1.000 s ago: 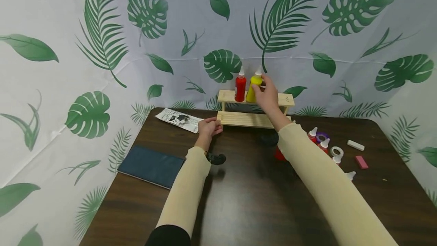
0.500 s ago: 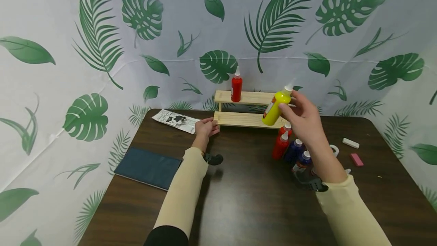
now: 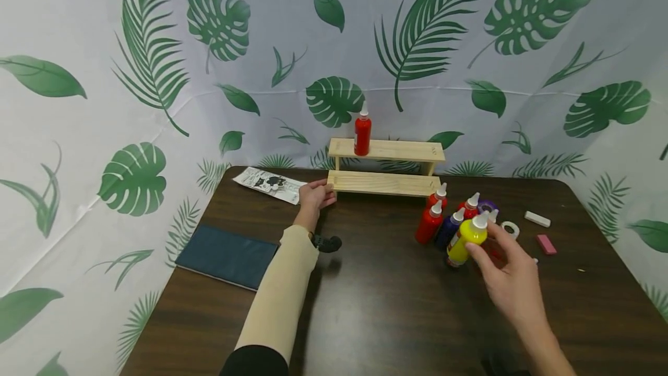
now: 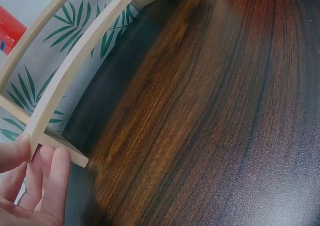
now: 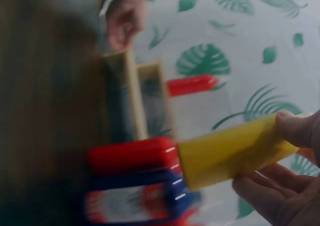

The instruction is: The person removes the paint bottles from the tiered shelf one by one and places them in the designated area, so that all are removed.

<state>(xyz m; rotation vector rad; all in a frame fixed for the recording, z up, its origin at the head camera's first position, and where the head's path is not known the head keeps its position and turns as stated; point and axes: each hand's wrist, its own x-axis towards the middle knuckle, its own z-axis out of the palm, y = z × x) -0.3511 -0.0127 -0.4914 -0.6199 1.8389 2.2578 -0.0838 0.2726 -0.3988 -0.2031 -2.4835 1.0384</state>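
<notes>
My right hand grips a yellow squeeze bottle of paint with a white nozzle, tilted, over the bottle group on the right of the table. In the right wrist view the yellow bottle's base faces a blue bottle; whether they touch I cannot tell. My left hand pinches the left end of a two-tier wooden shelf, thumb above and fingers below its lower board, as the left wrist view shows. A red squeeze bottle stands on the upper board, left of its middle.
Several red bottles and a dark blue bottle stand right of the shelf. Beyond them lie tape rolls, a white eraser-like block and a pink one. On the left are a printed packet and a dark blue folder.
My right hand has lifted the yellow bottle off the upper shelf and carried it right and toward me, down to the bottle group. My left hand stays at the shelf end.
</notes>
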